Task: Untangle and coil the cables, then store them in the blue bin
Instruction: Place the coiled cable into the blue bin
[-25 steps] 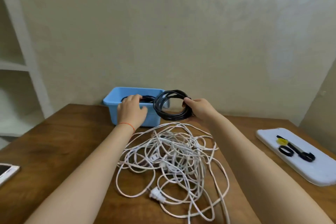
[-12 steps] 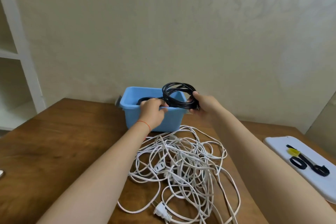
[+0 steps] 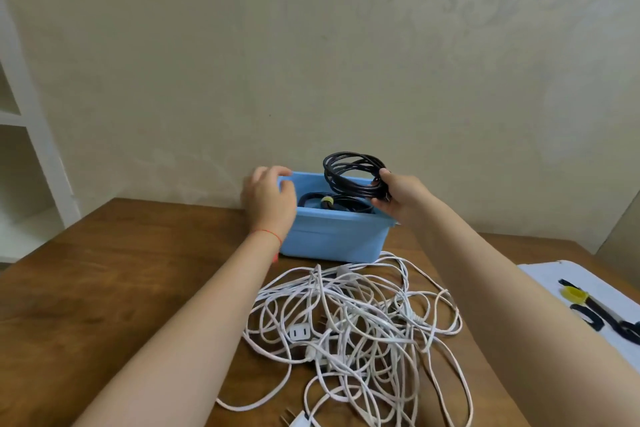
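A brown wooden desk (image 3: 114,288) stands against a pale wall. One tangled pile of thin white cables (image 3: 349,329) with plugs fills its near middle. By the far edge sits one blue plastic bin (image 3: 332,239), holding one coiled black cable bound with a yellow tie (image 3: 334,202). At the right edge lies one white board (image 3: 554,282) carrying black straps and a yellow one (image 3: 575,295). The left hand (image 3: 270,199) grips the bin's left rim. The right hand (image 3: 398,196) grasps a second black cable coil (image 3: 353,174) above the bin. No writing is legible.
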Demonstrator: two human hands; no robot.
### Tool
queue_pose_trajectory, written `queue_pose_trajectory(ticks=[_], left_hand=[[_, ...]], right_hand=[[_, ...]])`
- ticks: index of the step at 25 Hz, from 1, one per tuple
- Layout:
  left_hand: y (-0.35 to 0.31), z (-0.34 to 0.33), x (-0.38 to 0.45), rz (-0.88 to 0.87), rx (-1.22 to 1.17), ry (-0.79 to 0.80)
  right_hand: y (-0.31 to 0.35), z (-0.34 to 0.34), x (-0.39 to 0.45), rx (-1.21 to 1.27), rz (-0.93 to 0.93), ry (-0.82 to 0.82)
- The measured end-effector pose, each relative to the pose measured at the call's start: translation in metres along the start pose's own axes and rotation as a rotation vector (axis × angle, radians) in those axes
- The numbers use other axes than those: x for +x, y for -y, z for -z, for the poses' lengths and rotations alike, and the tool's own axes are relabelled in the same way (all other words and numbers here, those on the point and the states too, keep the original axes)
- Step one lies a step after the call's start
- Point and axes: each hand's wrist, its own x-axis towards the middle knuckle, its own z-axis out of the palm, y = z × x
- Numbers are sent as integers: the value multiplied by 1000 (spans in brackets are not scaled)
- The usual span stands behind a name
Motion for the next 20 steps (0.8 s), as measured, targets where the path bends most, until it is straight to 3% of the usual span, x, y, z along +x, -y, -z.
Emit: queue_pose_trajectory(ticks=[1,3,5,7,9,12,15,18,20], left_hand=[[12,5,6,137,11,18],[33,4,9,336,-87,204],[43,-2,4,343,-214,267],[47,-4,1,277,-257,207],[46,-1,1,148,-147,197],[32,0,3,-108,323,357],[15,0,7,-174,661,516],[12,-3,8,-262,645,459],[5,-8,4,-330,675,502]], right_hand=[[1,-9,2,-6,-8,37],[-3,-35,1,-55,-30,134],[-8,-55,2,-252,15,178],[-11,-66,4,-447,58,159],[-12,-66,6,-515,60,123],[-16,-60,15,-631,175,-5],[-20,-56,13,-902,264,14],[-14,-57,8,-1208,365,97],[-7,-56,3,-1360,381,149]])
